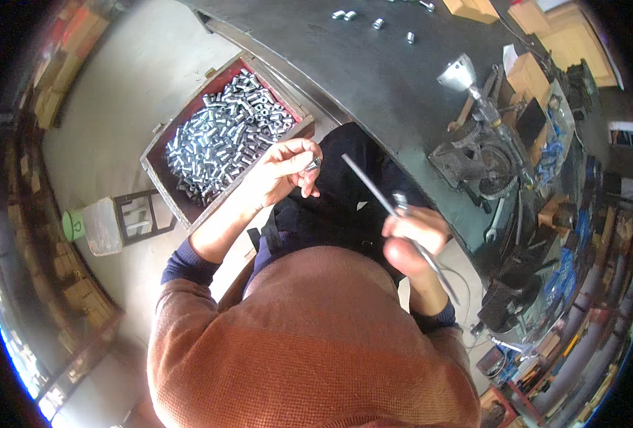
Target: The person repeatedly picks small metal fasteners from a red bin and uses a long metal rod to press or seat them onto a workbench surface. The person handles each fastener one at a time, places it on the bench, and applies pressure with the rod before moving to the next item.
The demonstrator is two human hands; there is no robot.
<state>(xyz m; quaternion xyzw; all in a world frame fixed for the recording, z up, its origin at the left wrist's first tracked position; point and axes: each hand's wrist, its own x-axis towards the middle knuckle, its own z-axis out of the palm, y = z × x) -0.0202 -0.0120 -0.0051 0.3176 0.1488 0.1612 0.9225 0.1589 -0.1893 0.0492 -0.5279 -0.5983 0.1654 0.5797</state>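
Note:
Between the thumb and fingers of my left hand (289,166) is a small shiny metal fitting (313,163). My right hand (415,235), somewhat blurred, grips a long thin metal rod (370,184), which slants across it and sticks out at both ends. Another shiny metal piece (400,199) shows at the fingers of that hand; whether it is held or sits on the rod, I cannot tell. Beside my left forearm stands a wooden crate (220,210) with a red inside, heaped with many small metal fittings (225,134).
A dark workbench (370,69) runs along the front and right, with several loose fittings (378,23) at its far part. On its right lie a work lamp (458,72), a wrench (494,220), a toothed metal device (482,160) and wooden blocks (527,75). A green bucket (73,224) stands left.

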